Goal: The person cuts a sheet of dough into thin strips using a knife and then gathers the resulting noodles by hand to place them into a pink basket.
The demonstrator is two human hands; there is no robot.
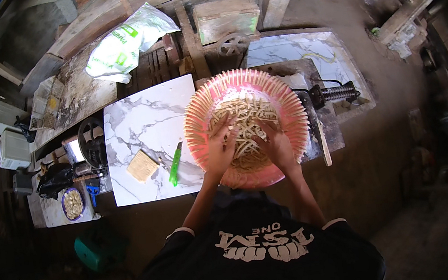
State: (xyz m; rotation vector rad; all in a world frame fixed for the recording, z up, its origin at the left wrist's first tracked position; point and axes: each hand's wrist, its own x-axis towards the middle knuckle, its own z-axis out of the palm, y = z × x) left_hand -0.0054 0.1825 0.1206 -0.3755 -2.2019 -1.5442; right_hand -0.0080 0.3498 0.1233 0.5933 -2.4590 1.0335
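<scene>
A large round pink tray (287,111) sits in front of me, with pale strips of dough laid side by side around its rim. A loose pile of cut dough strips (244,116) fills its middle. My left hand (220,150) rests in the pile at the near left, fingers spread among the strips. On the pile's near right side lies my right hand (276,146), fingers also apart and touching strips. Whether either hand grips any strips is hidden.
Left of the tray, a white marbled board (138,122) carries a ridged block of dough (142,165) and a green-handled knife (175,165). A hand-crank machine (90,145) stands further left, a white sack (122,40) at the back, a second marbled slab (302,52) behind.
</scene>
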